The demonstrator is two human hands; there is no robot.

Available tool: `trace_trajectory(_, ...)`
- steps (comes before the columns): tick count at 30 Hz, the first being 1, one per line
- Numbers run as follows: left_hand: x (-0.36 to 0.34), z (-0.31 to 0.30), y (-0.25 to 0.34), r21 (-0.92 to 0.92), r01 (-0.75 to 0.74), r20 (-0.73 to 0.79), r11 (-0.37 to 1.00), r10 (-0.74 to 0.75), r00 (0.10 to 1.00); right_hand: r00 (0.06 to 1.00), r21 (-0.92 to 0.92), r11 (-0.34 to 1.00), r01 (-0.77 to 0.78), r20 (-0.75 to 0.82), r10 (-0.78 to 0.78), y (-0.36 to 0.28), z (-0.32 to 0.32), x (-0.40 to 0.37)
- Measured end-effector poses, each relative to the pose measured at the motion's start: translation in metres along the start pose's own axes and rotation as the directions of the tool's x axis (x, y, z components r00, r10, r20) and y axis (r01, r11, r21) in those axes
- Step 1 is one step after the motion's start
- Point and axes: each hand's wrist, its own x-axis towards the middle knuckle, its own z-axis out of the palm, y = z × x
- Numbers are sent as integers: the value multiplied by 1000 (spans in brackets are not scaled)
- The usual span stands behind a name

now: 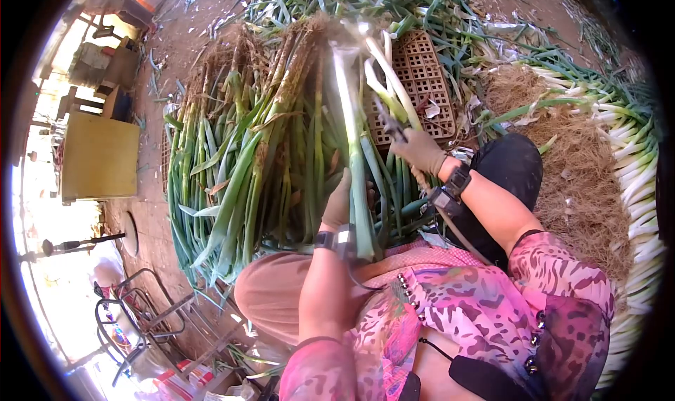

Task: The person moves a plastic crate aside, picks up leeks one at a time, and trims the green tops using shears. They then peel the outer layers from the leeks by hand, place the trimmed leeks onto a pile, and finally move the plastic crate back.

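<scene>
My left hand (337, 201) is wrapped round a long green onion (346, 99), whose white stem points away from me and whose green end lies toward my lap. Its root end is blurred in a pale haze. To the right, my right hand (420, 153) is closed on a dark blow gun (391, 125), with its thin nozzle pointing up and left and a hose (460, 236) hanging below it. Two peeled white onions (394, 78) lie just beyond that hand. Close to my left hand is a heap of unpeeled onions (253, 127) with brown, dirty roots.
A tan plastic crate (425, 70) lies beyond my right hand. Peeled onions (636, 211) form a long row at the right, with their stringy roots (562, 183) inward. Leaf scraps (394, 4) cover the far floor. A yellow box (100, 156) and metal-framed chair (144, 309) stand left.
</scene>
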Motion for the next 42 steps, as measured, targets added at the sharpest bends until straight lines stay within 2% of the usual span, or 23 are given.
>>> trace_trajectory(1, -3, 8, 0, 11, 4, -45, 1000, -3, 999, 998, 2, 1000, 16, -63, -16, 0, -2, 0)
trace_trajectory(2, -5, 13, 1, 23, 5, -90, 1000, -3, 996, 990, -78, 989, 123, -60, -128, -1, -1, 2)
trace_trajectory(4, -4, 9, -2, 1, 21, -45, 1000, -21, 999, 941, -235, 917, 323, -20, -337, -14, -2, -3)
trace_trajectory(5, -4, 6, -4, 2, 15, -34, 1000, -15, 999, 966, -115, 960, 256, 7, -257, -20, -10, -4)
trace_trajectory(8, -4, 5, -7, 23, 57, 16, 998, -57, 998, 973, -157, 972, 175, -126, -195, -22, -15, 34)
trace_trajectory(11, 8, -6, -19, 26, 72, 34, 997, -73, 997, 950, -376, 880, 290, 0, -313, -34, -18, 68)
trace_trajectory(13, 12, -7, -22, 42, 57, 17, 998, -57, 998, 961, -271, 929, 251, -44, -272, -62, -26, 62)
trace_trajectory(16, 9, -3, -19, 62, 49, 7, 997, -50, 999, 968, -304, 933, 195, -93, -232, -71, -26, 86)
trace_trajectory(18, 5, 0, -18, 25, 71, 60, 997, -73, 996, 968, -351, 909, 225, -27, -250, -71, -20, 91)
trace_trajectory(21, 6, 10, -19, 323, -118, 57, 939, 105, 993, 959, -491, 827, 274, 70, -276, -72, -20, 77)
trace_trajectory(22, 11, 10, -22, 370, -95, -18, 924, 109, 994, 943, -533, 782, 324, 119, -309, -73, -24, 63)
trace_trajectory(24, 28, 14, -30, 482, -214, 19, 850, 234, 972, 964, -614, 750, 246, 75, -256, -68, -34, 51)
trace_trajectory(25, 35, 16, -30, 640, -223, 8, 735, 284, 959, 978, -661, 728, 182, 43, -205, -63, -37, 51)
trace_trajectory(26, 41, 15, -25, 719, -272, 10, 640, 382, 924, 988, -704, 700, 118, 12, -154, -58, -41, 51)
trace_trajectory(28, 51, 13, -9, 845, -332, 44, 420, 564, 825, 975, -630, 774, 72, -120, -188, -32, -45, 63)
trace_trajectory(30, 52, -1, 22, 989, -82, -52, 126, 797, 602, 984, -592, 806, 23, -130, -124, -23, -46, 65)
trace_trajectory(32, 47, -17, 53, 958, 273, -5, -82, 953, 304, 995, -555, 832, -9, -91, -50, -39, -46, 44)
trace_trajectory(33, 48, -25, 59, 944, 325, -77, -56, 922, 380, 998, -523, 850, -59, -58, 34, -41, -39, 40)
trace_trajectory(34, 50, -33, 63, 925, 378, -149, -37, 880, 450, 998, -412, 911, -10, 58, 37, -46, -36, 23)
trace_trajectory(35, 54, -38, 63, 902, 430, -223, -24, 829, 513, 998, -416, 908, 44, 50, -26, -42, -27, 13)
trace_trajectory(38, 41, -11, 64, 955, 287, -279, 80, 579, 766, 988, -322, 935, 150, 3, -157, -10, 8, 9)
trace_trajectory(40, 45, -2, 44, 975, 107, -191, 193, 493, 849, 997, 31, 998, 63, 41, -64, 2, 20, -5)
trace_trajectory(42, 71, -27, 18, 884, -75, -183, 461, 491, 852, 995, 99, 991, 95, 15, -97, 16, 34, -23)
